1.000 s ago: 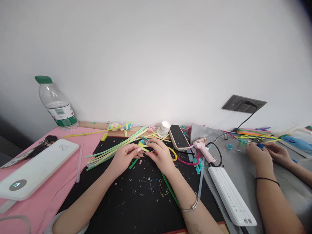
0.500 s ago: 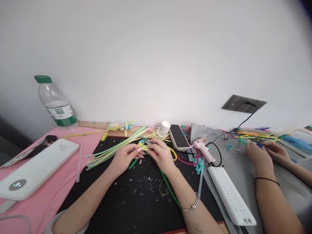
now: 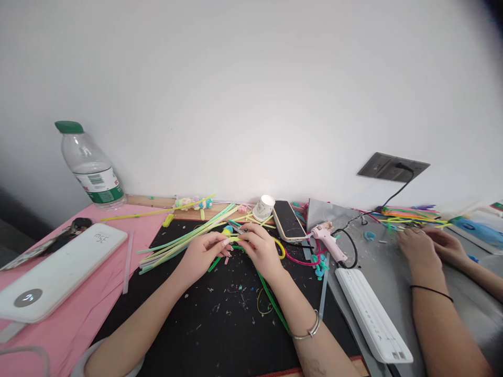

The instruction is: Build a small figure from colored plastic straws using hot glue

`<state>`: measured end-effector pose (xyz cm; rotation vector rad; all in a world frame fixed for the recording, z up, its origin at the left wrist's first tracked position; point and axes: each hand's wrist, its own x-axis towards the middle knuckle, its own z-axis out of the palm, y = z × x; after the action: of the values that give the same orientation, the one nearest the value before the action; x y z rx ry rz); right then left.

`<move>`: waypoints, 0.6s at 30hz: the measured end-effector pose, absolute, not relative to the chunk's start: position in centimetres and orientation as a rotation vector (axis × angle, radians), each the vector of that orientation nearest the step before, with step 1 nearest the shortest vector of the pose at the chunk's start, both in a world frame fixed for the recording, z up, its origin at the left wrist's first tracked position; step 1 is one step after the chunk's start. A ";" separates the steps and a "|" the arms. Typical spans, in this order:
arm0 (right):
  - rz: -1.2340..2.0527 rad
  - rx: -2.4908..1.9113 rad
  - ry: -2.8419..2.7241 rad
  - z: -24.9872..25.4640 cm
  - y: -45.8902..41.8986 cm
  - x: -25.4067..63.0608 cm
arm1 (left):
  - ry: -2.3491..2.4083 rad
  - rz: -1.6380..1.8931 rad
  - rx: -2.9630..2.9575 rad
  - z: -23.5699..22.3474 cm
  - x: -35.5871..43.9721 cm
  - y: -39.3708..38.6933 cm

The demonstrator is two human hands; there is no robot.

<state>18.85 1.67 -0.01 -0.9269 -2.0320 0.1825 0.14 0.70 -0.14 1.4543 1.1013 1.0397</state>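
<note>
Where the black mat (image 3: pixel 188 335) lies: scraps strewn over it, pink sheets (image 3: pixel 94 303) at its left.
Power bank (image 3: pixel 74 262): white, flat on the sheets, bottle (image 3: pixel 94 175) standing behind.
Stems (image 3: pixel 168 252): green-and-yellow bundle, beside and beyond the left hand (image 3: pixel 200 251).
Phone (image 3: pixel 288 220): beyond the right hand (image 3: pixel 260 250), between paper cup (image 3: pixel 263 208) and glue gun (image 3: pixel 329 243).
Yellow piece (image 3: pixel 233 239): between the hands, fingertips of both pinching and partly hiding it.

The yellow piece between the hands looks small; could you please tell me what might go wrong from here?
The yellow piece, pinched between the left hand and right hand, might slip and drop onto the scraps littering the black mat. The right hand also sits near the white paper cup, so a quick lift could knock it.
</note>
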 end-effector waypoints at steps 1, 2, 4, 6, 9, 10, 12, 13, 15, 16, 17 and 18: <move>0.186 -0.930 -2.033 0.0 1.7 18.8 | 1.106 1.040 1.464 -0.2 0.2 0.7; 0.186 -0.932 -2.033 -0.1 1.7 18.9 | 1.112 1.040 1.479 -0.2 0.2 0.6; 0.188 -0.933 -2.030 -0.1 1.8 18.9 | 1.128 1.037 1.512 -0.3 0.2 0.5; 0.191 -0.934 -2.028 -0.2 1.8 18.9 | 1.145 1.033 1.550 -0.2 0.1 0.4; 0.208 -0.943 -2.026 -0.2 1.8 18.9 | 1.194 1.051 1.618 0.0 -0.1 0.4; 0.215 -0.945 -2.026 -0.2 1.8 18.9 | 1.209 1.061 1.652 0.0 -0.2 0.4; 0.231 -0.945 -2.031 -0.1 1.8 19.0 | 1.223 1.068 1.762 0.0 -0.4 0.5; 0.237 -0.943 -2.037 -0.1 1.8 19.0 | 1.218 1.066 1.837 -0.1 -0.5 0.6; 0.246 -0.939 -2.050 0.0 1.7 18.9 | 1.199 1.059 1.996 -0.2 -0.7 0.8; 0.250 -0.938 -2.056 0.1 1.7 18.9 | 1.189 1.056 2.064 -0.3 -0.8 0.9; 0.254 -0.937 -2.061 0.1 1.7 18.9 | 1.181 1.051 2.116 -0.4 -0.9 1.0; 0.260 -0.937 -2.067 0.1 1.6 18.8 | 1.177 1.046 2.153 -0.5 -1.0 1.0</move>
<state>18.84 1.65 0.09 -0.9372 -2.0665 0.2602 -1.00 1.04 -0.51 2.1525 1.1775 1.0457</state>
